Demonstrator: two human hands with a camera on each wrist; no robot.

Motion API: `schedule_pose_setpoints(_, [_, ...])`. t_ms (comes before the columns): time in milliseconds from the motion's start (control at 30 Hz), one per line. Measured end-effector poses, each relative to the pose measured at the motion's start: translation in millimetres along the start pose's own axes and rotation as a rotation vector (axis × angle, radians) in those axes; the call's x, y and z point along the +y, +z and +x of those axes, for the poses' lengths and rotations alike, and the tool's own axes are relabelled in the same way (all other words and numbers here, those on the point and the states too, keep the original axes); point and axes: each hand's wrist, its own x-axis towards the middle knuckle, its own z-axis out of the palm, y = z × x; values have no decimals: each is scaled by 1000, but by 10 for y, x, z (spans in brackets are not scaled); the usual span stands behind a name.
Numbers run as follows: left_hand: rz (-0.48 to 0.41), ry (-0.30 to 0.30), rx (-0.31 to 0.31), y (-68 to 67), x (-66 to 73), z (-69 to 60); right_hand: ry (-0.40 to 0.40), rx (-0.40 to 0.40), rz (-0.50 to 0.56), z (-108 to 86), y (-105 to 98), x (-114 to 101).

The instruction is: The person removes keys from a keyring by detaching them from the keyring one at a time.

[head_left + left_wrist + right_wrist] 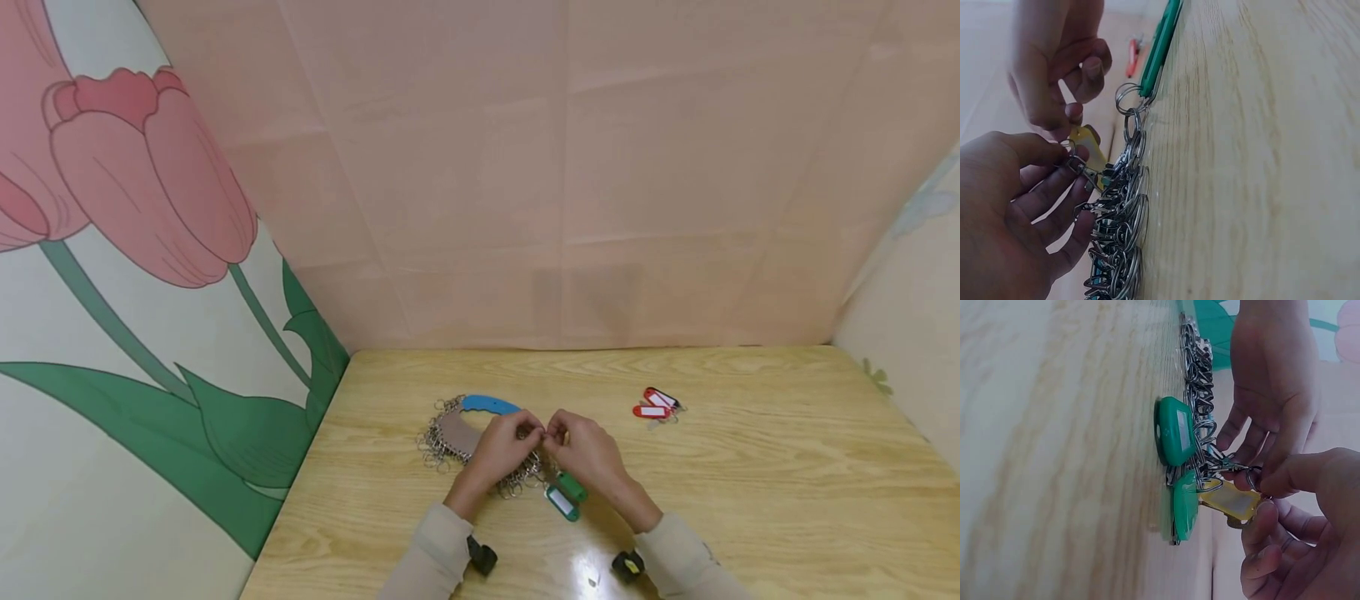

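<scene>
Two-handed at lower centre, pinching metal ring [1248,479] in left hand [499,443], yellow tag [1230,499] in right hand [588,452]; could fumble either through shallow grip.

The left hand [495,452] hides part of the brown panel [456,432] from me; near its fingertips, the yellow tag [1229,500] looks too blurred to read.

The head view's lower-right tabletop [795,508] leaves room to pass; metal rings [435,442] and green tags [562,503] obstruct lower centre, red tags [651,412] right of centre.
</scene>
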Motion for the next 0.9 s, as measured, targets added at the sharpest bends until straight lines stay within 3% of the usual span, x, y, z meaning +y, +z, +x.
schedule_pose_setpoints(900, [-10, 2, 18, 5, 18, -16, -51, 16, 28, 1, 0, 27])
